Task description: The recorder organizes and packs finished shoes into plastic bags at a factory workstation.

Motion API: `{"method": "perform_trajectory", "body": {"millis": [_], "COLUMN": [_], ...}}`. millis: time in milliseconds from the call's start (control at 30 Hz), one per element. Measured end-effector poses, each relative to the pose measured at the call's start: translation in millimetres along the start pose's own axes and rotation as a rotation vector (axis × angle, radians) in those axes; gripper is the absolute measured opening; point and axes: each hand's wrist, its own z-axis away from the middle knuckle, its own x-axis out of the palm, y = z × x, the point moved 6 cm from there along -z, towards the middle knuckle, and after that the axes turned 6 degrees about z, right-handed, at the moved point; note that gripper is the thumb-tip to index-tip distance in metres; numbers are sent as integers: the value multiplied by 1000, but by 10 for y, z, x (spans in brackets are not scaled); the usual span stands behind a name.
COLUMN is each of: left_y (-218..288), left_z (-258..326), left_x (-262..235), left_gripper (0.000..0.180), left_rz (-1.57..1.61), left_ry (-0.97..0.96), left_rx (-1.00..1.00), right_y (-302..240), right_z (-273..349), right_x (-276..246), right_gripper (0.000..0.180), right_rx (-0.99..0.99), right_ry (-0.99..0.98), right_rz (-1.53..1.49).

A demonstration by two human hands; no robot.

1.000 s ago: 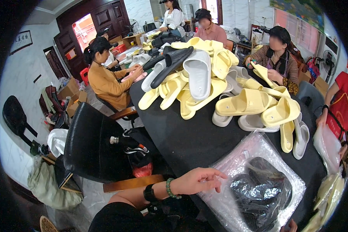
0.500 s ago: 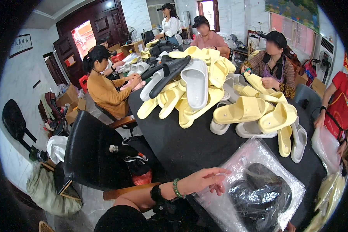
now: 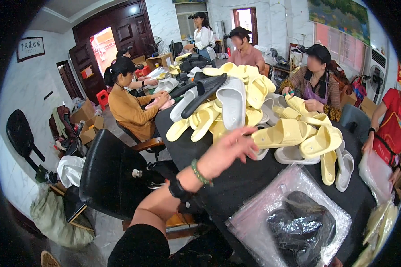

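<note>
My left hand (image 3: 225, 153) reaches over the black table, fingers stretched out and apart, with nothing in them. Its fingertips are beside a yellow slide slipper (image 3: 283, 133) at the near edge of a slipper pile; whether they touch it I cannot tell. A grey slipper (image 3: 231, 102) and a black slipper (image 3: 205, 92) lie on the pile, left of the middle. In front of me is a clear plastic bag (image 3: 249, 218) with dark slippers (image 3: 300, 229) inside. At the lower edge by the bag, a sliver of what seems my right hand (image 3: 336, 261) shows, its fingers hidden.
Several people sit or stand around the table (image 3: 187, 158), some handling slippers. A black chair (image 3: 113, 173) stands close on my left. At the right, a person in red (image 3: 383, 120) holds a clear bag (image 3: 374, 171); bagged yellow slippers (image 3: 381, 227) are below it.
My left hand has moved up and away from the plastic bag to the near side of the slipper pile. The bag with the dark slippers stays on the table.
</note>
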Motion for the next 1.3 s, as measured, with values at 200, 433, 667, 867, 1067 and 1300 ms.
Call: {"method": "perform_trajectory", "body": {"millis": [200, 433, 667, 867, 1067, 1300], "left_y": [-1170, -1411, -1266, -1210, -1201, -1170], "left_z": [555, 749, 687, 726, 736, 718], "left_x": [492, 834, 854, 887, 904, 900], "left_gripper": [46, 46, 50, 50, 51, 49], "left_rz": [83, 340, 672, 607, 602, 526], "left_ry": [-115, -220, -306, -302, -322, -340], "left_rx": [-254, -469, -607, -579, -573, -580], "right_y": [61, 895, 543, 671, 307, 376], "right_z": [69, 285, 370, 454, 362, 454], "right_x": [-14, 518, 370, 518, 348, 315], "right_gripper": [45, 48, 52, 69, 65, 62], "right_rx": [-86, 101, 304, 415, 430, 514], "right_ry": [115, -157, -100, -309, -298, -331], "right_rz": [94, 221, -325, -367, -322, -499]}}
